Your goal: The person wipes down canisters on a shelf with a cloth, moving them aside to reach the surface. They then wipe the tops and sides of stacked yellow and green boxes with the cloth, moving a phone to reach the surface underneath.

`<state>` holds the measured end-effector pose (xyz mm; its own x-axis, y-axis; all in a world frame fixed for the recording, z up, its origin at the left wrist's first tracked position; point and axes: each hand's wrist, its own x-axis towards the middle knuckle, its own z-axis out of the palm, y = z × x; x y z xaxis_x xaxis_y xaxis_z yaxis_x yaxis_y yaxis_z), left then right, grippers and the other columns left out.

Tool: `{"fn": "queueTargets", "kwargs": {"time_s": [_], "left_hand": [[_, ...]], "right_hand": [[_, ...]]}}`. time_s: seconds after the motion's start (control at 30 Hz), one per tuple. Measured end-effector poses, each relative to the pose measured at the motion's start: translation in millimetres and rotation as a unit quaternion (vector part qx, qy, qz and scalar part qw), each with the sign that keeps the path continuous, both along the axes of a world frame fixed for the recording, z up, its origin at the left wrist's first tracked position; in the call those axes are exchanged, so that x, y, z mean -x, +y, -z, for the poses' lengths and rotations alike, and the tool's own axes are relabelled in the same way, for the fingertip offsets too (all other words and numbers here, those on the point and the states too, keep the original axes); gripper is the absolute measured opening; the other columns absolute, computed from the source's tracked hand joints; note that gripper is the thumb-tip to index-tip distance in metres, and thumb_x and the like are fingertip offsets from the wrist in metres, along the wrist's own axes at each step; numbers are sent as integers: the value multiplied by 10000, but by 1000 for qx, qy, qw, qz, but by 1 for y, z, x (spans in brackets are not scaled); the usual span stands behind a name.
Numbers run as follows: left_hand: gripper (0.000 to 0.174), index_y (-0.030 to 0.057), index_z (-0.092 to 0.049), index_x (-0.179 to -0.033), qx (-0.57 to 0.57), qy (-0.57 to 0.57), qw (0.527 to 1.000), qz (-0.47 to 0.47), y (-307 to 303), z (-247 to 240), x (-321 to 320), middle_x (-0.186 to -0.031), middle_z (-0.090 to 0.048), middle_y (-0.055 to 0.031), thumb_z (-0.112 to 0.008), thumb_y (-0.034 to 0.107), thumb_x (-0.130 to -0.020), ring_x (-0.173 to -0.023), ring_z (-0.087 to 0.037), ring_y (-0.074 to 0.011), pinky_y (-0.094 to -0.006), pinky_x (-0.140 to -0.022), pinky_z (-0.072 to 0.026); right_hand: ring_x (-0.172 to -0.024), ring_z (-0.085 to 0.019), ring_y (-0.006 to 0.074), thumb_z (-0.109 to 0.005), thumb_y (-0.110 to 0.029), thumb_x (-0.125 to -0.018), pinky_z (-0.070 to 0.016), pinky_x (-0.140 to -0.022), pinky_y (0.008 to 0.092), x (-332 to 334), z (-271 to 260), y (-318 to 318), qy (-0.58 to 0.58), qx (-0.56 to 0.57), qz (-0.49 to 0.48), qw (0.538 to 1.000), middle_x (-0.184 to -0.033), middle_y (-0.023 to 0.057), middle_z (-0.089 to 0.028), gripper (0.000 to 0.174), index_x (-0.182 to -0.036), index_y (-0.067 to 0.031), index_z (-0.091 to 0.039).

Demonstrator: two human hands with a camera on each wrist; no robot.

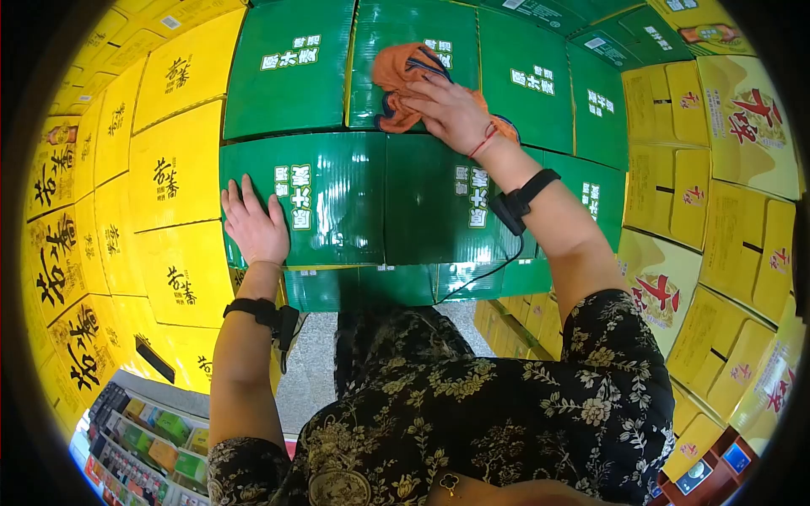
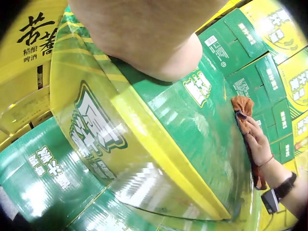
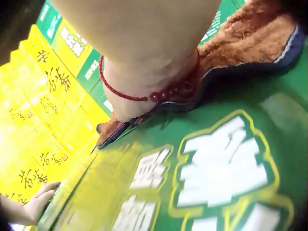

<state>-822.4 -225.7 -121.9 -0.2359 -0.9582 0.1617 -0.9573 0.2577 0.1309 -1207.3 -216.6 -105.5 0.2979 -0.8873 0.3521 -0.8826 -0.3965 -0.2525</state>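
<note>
An orange cloth (image 1: 396,72) with a dark blue edge lies on the green cartons (image 1: 291,80), under my right hand (image 1: 451,110), whose extended fingers press it flat. In the left wrist view the right hand (image 2: 260,144) rests on the cloth (image 2: 243,103). The right wrist view has the cloth (image 3: 250,38) beside and beneath the wrist, the fingers hidden. My left hand (image 1: 256,226) lies with spread fingers on the left end of a nearer green carton (image 1: 346,198), holding nothing. In the left wrist view only its heel (image 2: 178,62) shows against the carton top.
Yellow cartons (image 1: 181,169) are stacked along the left, and more yellow cartons (image 1: 666,194) along the right. Further green cartons (image 1: 405,282) stand lower, nearer the body. Grey floor (image 1: 308,363) shows below them. Shelves with goods (image 1: 160,434) are at the lower left.
</note>
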Motion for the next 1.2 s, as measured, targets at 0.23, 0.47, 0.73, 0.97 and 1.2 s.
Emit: {"fn": "queueTargets", "kwargs": {"time_s": [0.23, 0.47, 0.73, 0.97, 1.2], "left_hand": [[564, 78, -345, -1404, -2, -2, 1000, 7, -2, -4, 1, -1429, -335, -200, -502, 315, -917, -1334, -275, -384, -498, -1047, -251], [559, 67, -351, -1400, -2, 4, 1000, 13, -2, -6, 2, -1420, -339, -212, -495, 311, -918, -1327, -284, -389, -498, -1039, -255], [576, 72, -356, -1396, 9, 3, 1000, 17, -1, 2, 0, -1434, -324, -198, -497, 352, -912, -1348, -258, -370, -505, -1034, -262], [574, 66, -366, -1388, 16, 10, 1000, 21, 1, 8, -1, -1429, -333, -202, -465, 390, -924, -1342, -269, -368, -526, -1034, -262], [569, 92, -398, -1376, 53, -17, 998, 34, -4, 19, -7, -1407, -369, -194, -426, 449, -934, -1293, -346, -358, -481, -1036, -306]], "right_hand": [[-1173, -481, 327, -620, -72, -734, -418, -988, 423, 55, 41, -106, -2, 69, 191, 979, -1275, 44, -522, 472, -1188, -200, -591], [-1196, -467, 314, -604, -198, -789, -400, -1013, 405, 19, 25, -134, 46, -6, 375, 926, -1307, 58, -503, 384, -1173, -177, -614], [-1229, -432, 283, -631, -160, -746, -400, -997, 439, -76, 41, -82, 9, 91, 72, 993, -1299, -3, -502, 498, -1233, -241, -566], [-1251, -408, 272, -671, -110, -717, -408, -948, 452, -105, 18, 43, -51, -1, 43, 998, -1327, -26, -478, 481, -1183, -197, -590], [-1242, -418, 244, -719, -135, -643, -410, -903, 430, -165, -7, 181, -84, -34, 132, 987, -1327, -38, -481, 574, -1198, -200, -586]]}}
